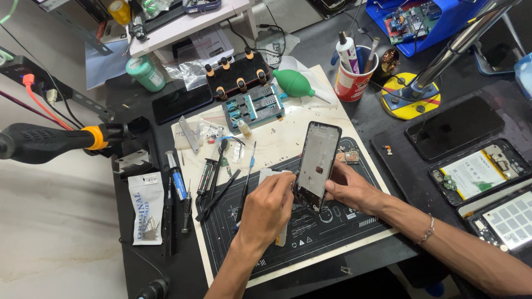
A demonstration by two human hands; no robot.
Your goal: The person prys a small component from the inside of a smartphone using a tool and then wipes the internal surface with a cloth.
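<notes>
Left hand [269, 207], lower centre, fingers curled and pressing a thin pale tool at the frame's edge | right hand [349, 188] fingers closed around gutted phone frame [316, 164], held tilted above black work mat [310, 243] at frame centre | judged mid-teardown: shell already stripped, small circuit board [351, 156] lying loose just right of the frame; reassembly outstanding | screwdrivers [183, 194] lay left of mat

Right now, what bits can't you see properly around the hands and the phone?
- Head view: the lower end of the phone frame is covered by the left hand and right hand.
- Head view: whatever the left fingertips pinch is too small to tell.
- Head view: the white strip is mostly under the left hand.
- Head view: the tablet is cut off by the right edge.
</notes>
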